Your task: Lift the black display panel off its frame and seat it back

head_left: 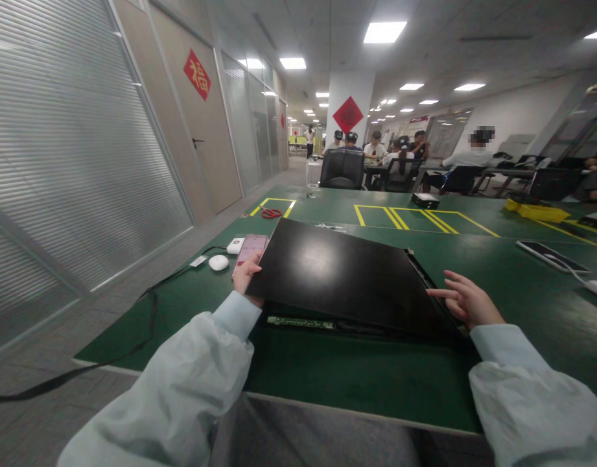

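Observation:
A large black flat panel [341, 272] lies tilted on the green table [356, 376], its left edge raised. My left hand [246, 272] grips that raised left edge, fingers curled round it. My right hand [466, 299] rests at the panel's right edge with fingers stretched out and spread. Under the panel's near edge a narrow green circuit strip [301, 322] shows, along with a dark frame below.
A phone with a pink screen [251, 248] and a white mouse [218, 262] lie left of the panel, with a black cable [152, 305] trailing off the table. Red scissors [271, 213], another phone [551, 255] and a yellow object [536, 211] lie farther off. Several people sit at the back.

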Demonstrator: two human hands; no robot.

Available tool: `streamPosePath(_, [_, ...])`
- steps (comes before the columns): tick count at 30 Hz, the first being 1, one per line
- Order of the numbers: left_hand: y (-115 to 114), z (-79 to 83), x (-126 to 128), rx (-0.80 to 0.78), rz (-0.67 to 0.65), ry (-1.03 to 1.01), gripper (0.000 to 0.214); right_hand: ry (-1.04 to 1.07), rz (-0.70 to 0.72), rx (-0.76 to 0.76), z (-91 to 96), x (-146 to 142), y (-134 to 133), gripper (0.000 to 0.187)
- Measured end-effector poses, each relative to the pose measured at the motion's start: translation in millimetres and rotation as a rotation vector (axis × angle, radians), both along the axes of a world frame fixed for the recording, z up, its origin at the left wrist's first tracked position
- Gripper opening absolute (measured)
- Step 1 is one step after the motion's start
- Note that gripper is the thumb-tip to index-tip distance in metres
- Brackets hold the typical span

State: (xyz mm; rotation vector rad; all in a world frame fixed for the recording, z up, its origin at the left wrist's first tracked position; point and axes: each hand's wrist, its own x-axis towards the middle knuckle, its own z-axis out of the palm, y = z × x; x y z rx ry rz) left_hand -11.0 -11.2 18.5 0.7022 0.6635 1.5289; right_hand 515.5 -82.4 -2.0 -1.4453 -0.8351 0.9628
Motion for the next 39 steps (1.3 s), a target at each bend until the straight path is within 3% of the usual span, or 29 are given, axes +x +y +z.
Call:
streamPosePath(6, [0.1, -0.9, 9.7, -0.098, 0.013, 0.047, 0.040, 0.004, -0.045, 0.007, 5.3, -7.1, -4.0, 0.062])
streamPosePath(14, [-4.3, 1.8, 24.8, -0.206, -0.044, 0.173, 0.046, 0.033, -0.079, 0.011, 0.5, 6.2, 0.7, 0.062])
streamPosePath(22, [-7.0, 0.9, 21.8, -0.171, -0.073, 0.269, 0.044, -0.024, -0.090, 0.064, -3.1, 6.2, -3.4, 0.056])
streamPosePath(33, [-4.5, -4.5, 18.9, -0.160, -0.089, 0.322, 0.048, -0.047, -0.108, 0.080, -8.7, 6.1, -2.8, 0.062])
streamPosePath(39, [-2.9, -7.0, 18.6, -0.155, -0.112, 0.341, 0.048, -0.061, -0.073, -0.011, -8.8, 19.8, 3.0, 0.074])
